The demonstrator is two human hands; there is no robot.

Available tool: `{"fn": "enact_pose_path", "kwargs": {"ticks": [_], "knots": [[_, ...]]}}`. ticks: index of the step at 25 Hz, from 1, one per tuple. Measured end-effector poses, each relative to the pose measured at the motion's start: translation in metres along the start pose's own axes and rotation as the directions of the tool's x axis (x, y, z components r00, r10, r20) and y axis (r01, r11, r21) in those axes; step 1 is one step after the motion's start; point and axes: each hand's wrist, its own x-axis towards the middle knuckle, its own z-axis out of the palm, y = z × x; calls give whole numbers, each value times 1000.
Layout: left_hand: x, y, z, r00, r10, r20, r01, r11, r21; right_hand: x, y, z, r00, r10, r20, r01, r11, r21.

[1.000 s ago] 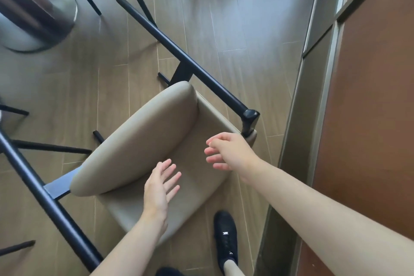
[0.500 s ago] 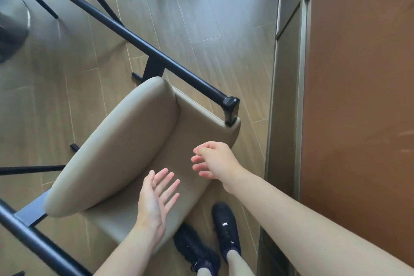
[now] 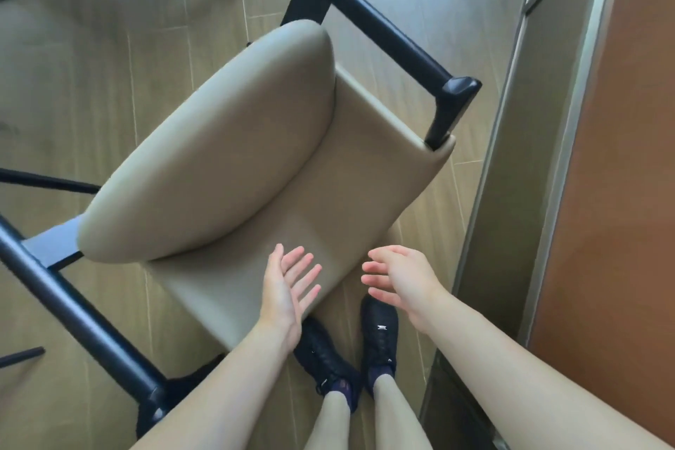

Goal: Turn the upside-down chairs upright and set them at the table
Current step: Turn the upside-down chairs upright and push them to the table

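A beige padded chair [image 3: 255, 157] with black armrests stands on the wood floor right below me, its backrest toward the upper left and its seat toward my feet. One armrest [image 3: 383, 29] runs along the upper right and another armrest [image 3: 73, 310] along the lower left. My left hand [image 3: 286, 289] hovers over the seat's near edge, palm up and fingers spread, holding nothing. My right hand [image 3: 401, 281] hangs just right of it, fingers loosely apart and empty, above the floor beside the seat corner.
A wall with a metal frame [image 3: 511, 194] and a brown panel [image 3: 621, 194] runs close on the right. Black legs of other chairs [image 3: 47, 183] show at the left edge and top. My two black shoes [image 3: 380, 332] stand at the seat's near edge.
The view has shifted toward the chair, which now fills more of the frame. Both hands drew back toward me and came closer together near the seat's front edge.
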Motion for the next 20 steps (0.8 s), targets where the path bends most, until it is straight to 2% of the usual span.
{"fn": "enact_pose_path", "kwargs": {"ticks": [5, 13, 20], "knots": [[46, -59, -9, 991, -128, -28, 124, 985, -116, 54, 46, 12, 997, 67, -30, -69, 995, -79], [127, -130, -7, 978, -207, -38, 193, 954, -228, 159, 79, 6, 990, 118, -77, -124, 989, -80], [204, -177, 14, 958, -281, -64, 232, 884, -405, 262, 107, -5, 989, 74, -124, -80, 996, -41]]}}
